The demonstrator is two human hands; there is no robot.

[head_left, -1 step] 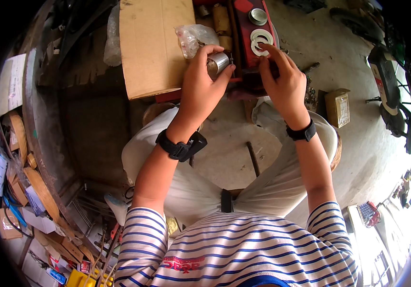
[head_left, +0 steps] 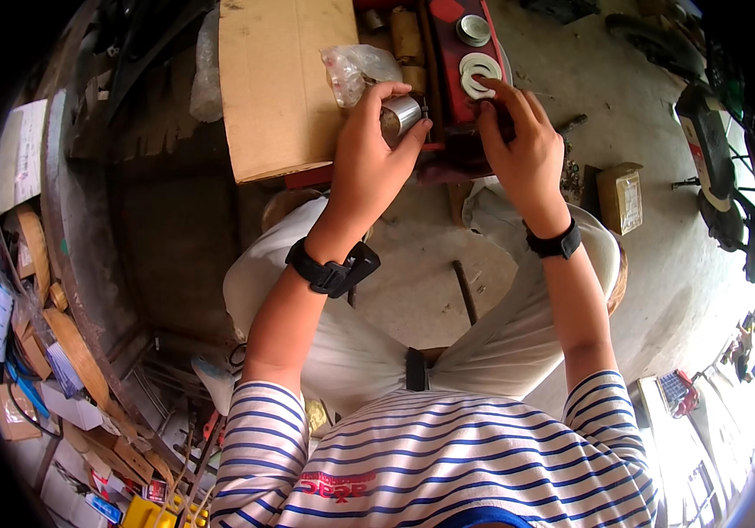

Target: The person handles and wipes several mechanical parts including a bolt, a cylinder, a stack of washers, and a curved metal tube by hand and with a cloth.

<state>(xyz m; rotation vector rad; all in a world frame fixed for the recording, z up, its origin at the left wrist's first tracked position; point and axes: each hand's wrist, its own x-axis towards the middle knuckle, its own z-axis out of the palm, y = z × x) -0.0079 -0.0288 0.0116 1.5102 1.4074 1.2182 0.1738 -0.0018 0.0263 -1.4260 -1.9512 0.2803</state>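
The left hand [head_left: 368, 163] is curled around a short shiny metal cylinder [head_left: 399, 114], thumb on its right side and fingers wrapped over its far edge, holding it just above the near edge of a red metal box [head_left: 448, 70]. The right hand [head_left: 522, 150] rests on the box's near right corner, its fingers pressed close together and the index fingertip touching a white ring [head_left: 480, 75] that lies on the box top. Just beyond the ring sits a round grey cap [head_left: 473, 29]. A crumpled clear plastic bag [head_left: 355, 70] lies touching the left hand's fingers on the far left side, against a flat cardboard sheet [head_left: 280, 84]. Right of the right hand, bare concrete floor [head_left: 615, 97] gives open room out to a small cardboard carton [head_left: 621, 195]. Between the 2 forearms, near the knees, the floor is open.
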